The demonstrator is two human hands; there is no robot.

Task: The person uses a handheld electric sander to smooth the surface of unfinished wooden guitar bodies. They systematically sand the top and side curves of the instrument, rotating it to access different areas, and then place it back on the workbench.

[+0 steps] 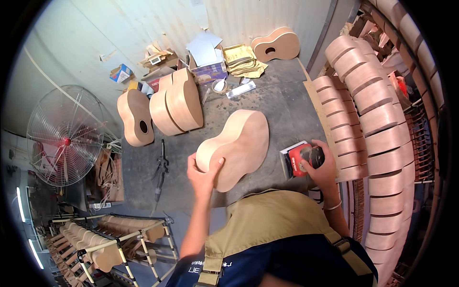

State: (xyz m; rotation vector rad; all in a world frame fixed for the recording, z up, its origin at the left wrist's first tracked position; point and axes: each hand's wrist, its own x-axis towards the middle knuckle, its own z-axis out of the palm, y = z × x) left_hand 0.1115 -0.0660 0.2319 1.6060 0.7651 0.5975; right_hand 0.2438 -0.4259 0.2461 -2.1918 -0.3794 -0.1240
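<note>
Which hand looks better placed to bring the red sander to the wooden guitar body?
Probably the right hand: it grips the red sander, to the right of the wooden guitar body. The left hand holds that body at its near left end, thumb on the upper face.

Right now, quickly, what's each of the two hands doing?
Left hand: closed on the edge of the pale, guitar-shaped wooden body.
Right hand: closed around the red-and-black handheld sander.

Pale guitar body [246, 148] tilted; red sander [297, 155] at right.
</note>
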